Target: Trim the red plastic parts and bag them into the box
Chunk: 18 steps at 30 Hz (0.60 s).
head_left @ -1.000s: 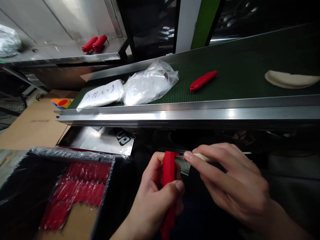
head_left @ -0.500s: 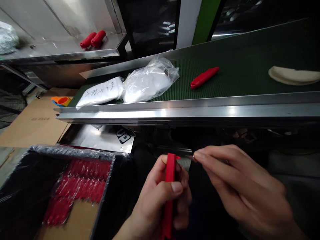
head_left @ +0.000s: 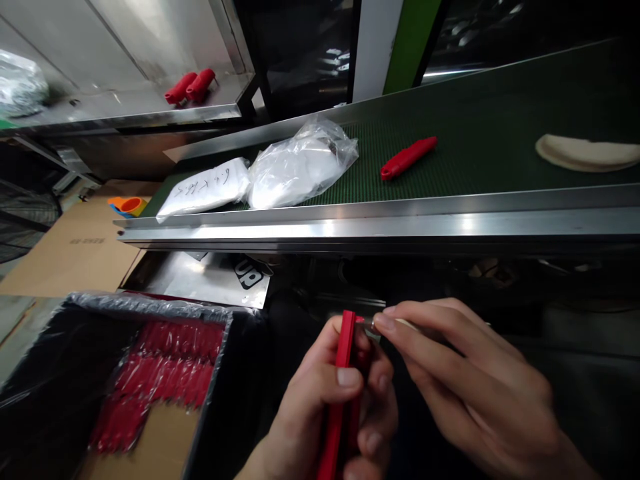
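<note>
My left hand [head_left: 320, 400] is wrapped around a long red plastic part [head_left: 345, 353], held upright with my thumb across its face. Near its top, a small red bit sticks out from the right side. My right hand [head_left: 465, 380] pinches a small, thin blade-like tool [head_left: 369, 324], whose metal tip reaches that side of the part. A pale piece, perhaps its handle, shows behind the fingers; most of the tool is hidden by the hand.
A green conveyor belt [head_left: 475, 147] carries another red part [head_left: 409, 158], a cream curved piece [head_left: 585, 152] and white plastic-bagged packs [head_left: 300, 167]. At lower left, a lined box [head_left: 150, 307] contains rows of red parts [head_left: 160, 373]. Two red parts [head_left: 193, 87] lie on a metal table.
My right hand has moved left, bringing the tool tip up to the red part. The part in my left hand has shifted slightly right and tilted a little.
</note>
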{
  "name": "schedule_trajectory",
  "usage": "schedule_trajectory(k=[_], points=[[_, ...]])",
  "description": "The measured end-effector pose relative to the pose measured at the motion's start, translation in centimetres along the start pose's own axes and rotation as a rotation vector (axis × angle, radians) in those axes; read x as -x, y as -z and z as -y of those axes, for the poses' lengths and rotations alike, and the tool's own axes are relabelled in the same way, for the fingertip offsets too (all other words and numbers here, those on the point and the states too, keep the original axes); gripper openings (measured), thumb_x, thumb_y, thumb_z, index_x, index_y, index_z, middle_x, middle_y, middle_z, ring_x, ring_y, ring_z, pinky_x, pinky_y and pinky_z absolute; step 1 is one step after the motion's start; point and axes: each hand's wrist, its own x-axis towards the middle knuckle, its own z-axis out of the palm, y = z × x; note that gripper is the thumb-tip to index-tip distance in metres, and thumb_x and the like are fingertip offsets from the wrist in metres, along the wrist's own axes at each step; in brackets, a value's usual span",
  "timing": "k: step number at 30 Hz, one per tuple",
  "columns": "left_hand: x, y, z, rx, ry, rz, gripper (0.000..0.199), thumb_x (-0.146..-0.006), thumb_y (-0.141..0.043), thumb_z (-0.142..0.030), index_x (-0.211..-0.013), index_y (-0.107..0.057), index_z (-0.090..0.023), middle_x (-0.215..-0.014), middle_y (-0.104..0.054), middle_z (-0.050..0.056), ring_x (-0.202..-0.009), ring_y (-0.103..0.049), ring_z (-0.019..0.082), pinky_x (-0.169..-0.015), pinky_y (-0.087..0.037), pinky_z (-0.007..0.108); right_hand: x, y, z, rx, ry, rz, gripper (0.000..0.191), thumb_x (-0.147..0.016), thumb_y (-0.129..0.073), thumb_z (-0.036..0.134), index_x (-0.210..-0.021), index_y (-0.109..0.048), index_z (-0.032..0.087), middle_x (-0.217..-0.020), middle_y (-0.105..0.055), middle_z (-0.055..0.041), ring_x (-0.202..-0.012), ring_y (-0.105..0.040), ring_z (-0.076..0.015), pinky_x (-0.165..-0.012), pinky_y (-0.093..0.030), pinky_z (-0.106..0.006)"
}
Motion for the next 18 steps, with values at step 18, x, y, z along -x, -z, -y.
schedule_trajectory(k=[18], points=[[0.1, 1.0, 0.2, 0.131, 0.084, 0.085, 0.033, -0.088, -0.042, -0.038, -0.106, -0.061, -0.018, -0.071, -0.066, 0.009, -0.039, -0.054, 0.013, -0.029, -0.036, 0.015, 0.0, 0.8, -1.3, 0.01, 0.09, 0.069, 0.04, -0.084, -0.058, -0.002, -0.12, -0.064, 0.015, -0.11, -0.061, -0.0117, -0.1, -0.058, -0.0236, -0.078, -0.048, -0.04]])
